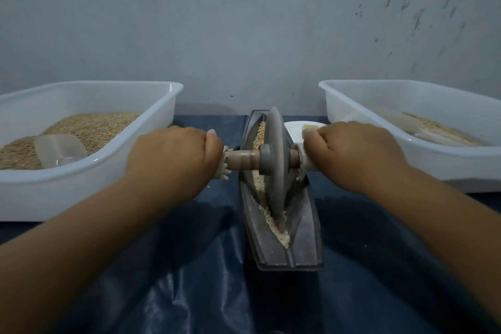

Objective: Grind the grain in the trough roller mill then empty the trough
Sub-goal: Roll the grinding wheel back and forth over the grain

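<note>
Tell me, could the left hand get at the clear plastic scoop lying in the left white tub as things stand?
Probably yes, once it lets go. The left hand grips the roller's axle handle; the clear plastic scoop lies uncovered on the grain in the open white tub just beside it.

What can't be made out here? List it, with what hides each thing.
Head view only:
- Handle ends of the roller wheel: wrapped by the left hand and right hand.
- Trough floor under the wheel: hidden by the wheel.
- White dish: mostly behind wheel and right hand.
</note>
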A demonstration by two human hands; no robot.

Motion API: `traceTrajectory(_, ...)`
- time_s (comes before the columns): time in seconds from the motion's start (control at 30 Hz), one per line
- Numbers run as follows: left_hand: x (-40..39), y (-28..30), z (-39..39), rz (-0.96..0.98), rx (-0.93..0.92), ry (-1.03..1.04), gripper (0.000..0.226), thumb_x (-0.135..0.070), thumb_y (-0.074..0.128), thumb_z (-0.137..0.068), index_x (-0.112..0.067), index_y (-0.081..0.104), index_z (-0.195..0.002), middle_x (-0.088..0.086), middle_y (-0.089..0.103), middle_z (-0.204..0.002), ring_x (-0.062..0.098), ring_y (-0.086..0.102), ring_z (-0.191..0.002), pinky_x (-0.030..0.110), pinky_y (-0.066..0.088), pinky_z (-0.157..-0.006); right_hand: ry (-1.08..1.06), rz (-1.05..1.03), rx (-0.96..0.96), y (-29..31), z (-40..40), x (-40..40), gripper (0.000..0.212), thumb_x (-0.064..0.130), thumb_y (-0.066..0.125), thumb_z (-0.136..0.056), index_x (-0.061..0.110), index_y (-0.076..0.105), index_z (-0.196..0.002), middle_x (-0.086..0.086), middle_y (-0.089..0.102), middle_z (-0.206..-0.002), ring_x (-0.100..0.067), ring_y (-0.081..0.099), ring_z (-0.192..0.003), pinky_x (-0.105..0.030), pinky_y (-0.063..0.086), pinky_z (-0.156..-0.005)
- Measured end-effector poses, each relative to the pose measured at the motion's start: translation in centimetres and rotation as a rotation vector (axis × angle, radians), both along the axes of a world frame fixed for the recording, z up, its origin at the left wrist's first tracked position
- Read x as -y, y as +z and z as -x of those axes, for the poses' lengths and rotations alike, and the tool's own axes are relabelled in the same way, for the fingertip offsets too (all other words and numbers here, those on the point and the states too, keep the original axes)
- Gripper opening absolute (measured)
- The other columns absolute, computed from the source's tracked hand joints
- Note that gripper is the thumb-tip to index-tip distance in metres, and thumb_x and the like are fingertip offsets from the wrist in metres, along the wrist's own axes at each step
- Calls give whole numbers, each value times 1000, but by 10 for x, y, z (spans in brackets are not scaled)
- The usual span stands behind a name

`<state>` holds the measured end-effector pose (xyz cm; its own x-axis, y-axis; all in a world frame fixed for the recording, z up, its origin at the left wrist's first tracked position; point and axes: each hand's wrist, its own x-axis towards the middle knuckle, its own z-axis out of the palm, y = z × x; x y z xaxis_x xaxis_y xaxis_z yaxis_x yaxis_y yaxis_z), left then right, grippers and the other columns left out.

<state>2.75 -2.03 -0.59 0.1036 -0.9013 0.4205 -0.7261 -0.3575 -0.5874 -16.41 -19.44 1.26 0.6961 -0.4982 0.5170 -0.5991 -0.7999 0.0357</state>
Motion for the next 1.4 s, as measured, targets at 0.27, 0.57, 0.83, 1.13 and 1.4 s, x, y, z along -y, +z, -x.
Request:
traceTrajectory(0.27, 46, 6, -22, -17, -59, 231, 47, -20, 48, -92, -5, 31, -134, 10, 56, -110, 30, 59, -91, 38, 48, -66, -53, -69, 97, 0, -42, 33, 52, 40, 27, -95, 16, 50, -55, -4, 51, -55, -19, 45, -51, -27, 23, -48)
traceTrajectory(0.57, -23, 24, 22, -65, 3, 0, 62, -27, 76, -66, -9, 30, -103, 2, 26, -68, 18, 32, -54, 26, 23, -44, 34, -212, -95, 16, 25, -15, 54, 45, 26, -97, 17, 44, -56, -3, 50, -57, -21, 50, -58, -34, 34, -52)
traceTrajectory(0.83, 12, 6, -1, -48, 22, 160, 55, -30, 59, -87, -6, 23, -120, 8, 56, -97, 23, 52, -75, 35, 50, -63, -64, -38, 12, -3, -10, 7, 52, 44, 23, -96, 21, 48, -56, 1, 48, -61, -13, 38, -54, -28, 18, -48)
traceTrajectory(1.13, 31, 14, -7, -108, -34, 219, 48, -24, 50, -93, -6, 26, -130, 9, 53, -105, 27, 56, -89, 37, 47, -68, -43, -51, 27, -4, -23, 20, 43, 37, 31, -96, 21, 45, -58, 1, 44, -59, -14, 37, -52, -29, 20, -49)
traceTrajectory(1.4, -23, 26, 25, -100, 4, 66, 45, -35, 59, -83, -20, 23, -103, -3, 24, -69, 15, 31, -60, 26, 17, -45, 10, -69, -85, 16, 29, -18, 61, 57, 17, -91, 17, 48, -57, 0, 52, -57, -17, 49, -56, -29, 25, -48)
